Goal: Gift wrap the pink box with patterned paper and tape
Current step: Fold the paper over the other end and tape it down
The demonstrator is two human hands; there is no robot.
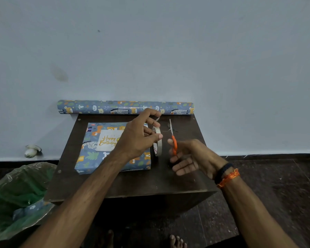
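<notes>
Wall [150, 51]: pale, plain, fills the upper field from 9 through 12 to 3 o'clock.

Floor [276, 194]: dark speckled tile, 3 to 9 o'clock along the bottom; bare toes [175, 240] show at 6 o'clock.

Table [132, 183]: dark brown, low, centre of view, set against the wall.

Bag [20, 197]: green translucent plastic, at 8 o'clock beside the table, mouth open. Contents: a scrap [28, 209] of the same blue animal-print paper; anything deeper is not legible.

Roll [125, 107]: blue animal-print paper, lying flat along the table's far edge at 12 o'clock, touching the wall.

Box [93, 153]: fully covered in the blue print, no pink visible; lies flat on the table's left half, at 10 o'clock from table centre. A white "Happy Birthday" card [107, 140] sits on its top face, partly hidden by the left forearm.

Left hand [140, 138]: over the box's right edge, fingers curled, pinching a short strip drawn from the tape [157, 142].

Tape: cream ring, on edge just right of the box, partly hidden behind the left hand.

Right hand [190, 158]: at 3 o'clock from the tape, fingers loosely extended, gripping the orange handle of the scissors [173, 138]; dark and orange bands on the wrist.

Scissors: blades point toward 12 o'clock.

Object [31, 150]: small, whitish, on the floor at 9 o'clock by the wall; not identifiable.
</notes>
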